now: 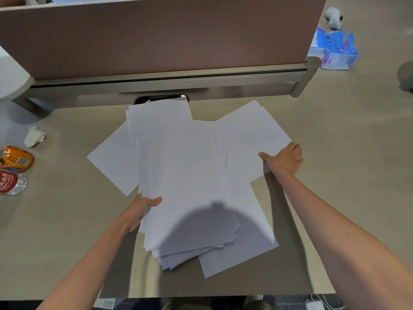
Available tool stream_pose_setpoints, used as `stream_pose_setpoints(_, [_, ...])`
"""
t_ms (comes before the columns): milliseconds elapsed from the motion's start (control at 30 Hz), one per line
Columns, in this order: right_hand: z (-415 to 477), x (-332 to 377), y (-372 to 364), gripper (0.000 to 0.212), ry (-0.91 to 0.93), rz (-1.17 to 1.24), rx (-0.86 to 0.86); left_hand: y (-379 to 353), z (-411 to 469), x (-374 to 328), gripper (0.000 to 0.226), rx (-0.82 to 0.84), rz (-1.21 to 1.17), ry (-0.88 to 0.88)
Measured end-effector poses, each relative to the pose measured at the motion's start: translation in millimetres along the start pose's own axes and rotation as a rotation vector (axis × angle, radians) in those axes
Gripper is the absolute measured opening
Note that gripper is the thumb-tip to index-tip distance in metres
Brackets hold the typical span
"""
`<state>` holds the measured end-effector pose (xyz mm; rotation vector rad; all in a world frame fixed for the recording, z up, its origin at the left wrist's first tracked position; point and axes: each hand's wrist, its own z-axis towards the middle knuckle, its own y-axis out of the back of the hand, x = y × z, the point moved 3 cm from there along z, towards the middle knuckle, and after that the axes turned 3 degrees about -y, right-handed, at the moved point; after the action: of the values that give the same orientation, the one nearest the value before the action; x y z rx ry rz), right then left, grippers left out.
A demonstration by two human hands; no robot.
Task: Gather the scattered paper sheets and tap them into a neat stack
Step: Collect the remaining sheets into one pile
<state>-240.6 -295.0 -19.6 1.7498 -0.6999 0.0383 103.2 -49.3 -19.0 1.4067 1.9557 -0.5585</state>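
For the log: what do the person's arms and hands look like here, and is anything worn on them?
Both forearms are bare from the frame's bottom edge to the wrists, with no sleeves in view. The left hand and right hand show no gloves, watch, bracelet or rings on the visible parts. No markings or cables on either arm.

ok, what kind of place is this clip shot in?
Most likely an office workstation. A beige desk backs onto a brown fabric partition panel on a metal rail, with a cable cutout at its base. White paper sheets are spread on top, and a tissue box stands at the far right.
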Motion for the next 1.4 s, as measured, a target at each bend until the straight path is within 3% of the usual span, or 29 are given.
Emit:
stream_pose_setpoints(167, [13,4,9,0.109,0.026,-0.110,-0.045,2,3,2,0.059,-0.010,0.000,0.025])
stream_pose_setpoints(333, [19,13,11,0.090,0.050,-0.087,0.001,7,8,6,0.065,-0.067,0.000,0.024])
stream_pose_setpoints(500, [15,7,7,0.066,-0.120,0.519,0.202,-3,4,4,0.050,-0.088,0.003,0.007])
stream_pose_setpoints(600, [3,12,7,0.074,-0.241,1.046,0.340,-5,4,4,0.054,-0.136,-0.004,0.000])
stream_pose_setpoints(667, [-8,16,9,0.076,-0.279,1.287,0.341,-8,4,3,0.053,-0.137,-0.009,-0.005])
stream_pose_setpoints(733, [-24,17,4,0.064,-0.293,1.434,0.338,-11,1,1,0.050,-0.144,-0.022,-0.009])
stream_pose_setpoints(900, [-64,6,-28,0.060,-0.345,1.215,0.518,-14,-2,0,0.054,-0.156,-0.025,-0.009])
stream_pose_setpoints(1033, [-73,5,-36,0.022,-0.355,0.931,0.578,-17,-9,-3,0.051,-0.172,-0.021,0.002])
stream_pose_setpoints(1267, [-70,1,-14,0.031,-0.176,0.851,0.456,-22,-17,-5,0.045,-0.245,0.023,0.045])
stream_pose_setpoints(1400, [-60,-10,6,0.028,-0.098,0.754,0.543,-22,-21,-7,0.042,-0.252,0.030,0.064])
